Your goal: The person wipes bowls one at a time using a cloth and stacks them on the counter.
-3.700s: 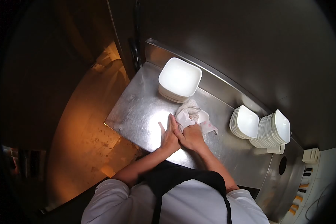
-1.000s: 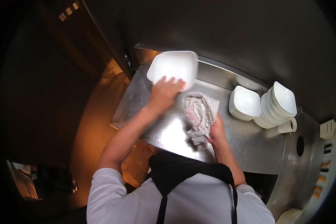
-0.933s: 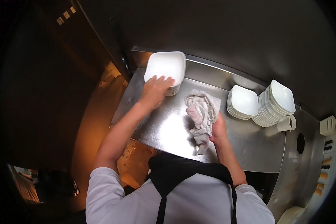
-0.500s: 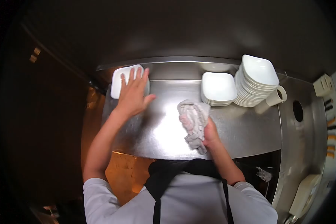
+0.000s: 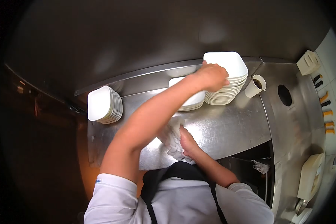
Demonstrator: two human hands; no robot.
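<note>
My left hand (image 5: 213, 77) reaches across to the tall stack of white square dishes (image 5: 226, 92), its fingers closed at the near left edge of the top dish (image 5: 227, 62). Low over the counter, my right hand (image 5: 188, 141) grips a crumpled whitish cloth (image 5: 173, 143). A shorter stack of the same dishes (image 5: 193, 100) stands just left of the tall one, partly hidden by my left forearm. Another dish stack (image 5: 99, 104) leans slightly at the counter's left end.
Right of the tall stack stands a white cup (image 5: 253, 88) with dark contents. The steel counter (image 5: 227, 128) has a round hole (image 5: 285, 95) farther right. Several knives (image 5: 326, 104) with black or yellow handles line the right wall.
My left hand has left the left stack and crossed rightward to the tall stack's top dish. My right hand still holds the cloth, now a bit lower and left in view, which has shifted.
</note>
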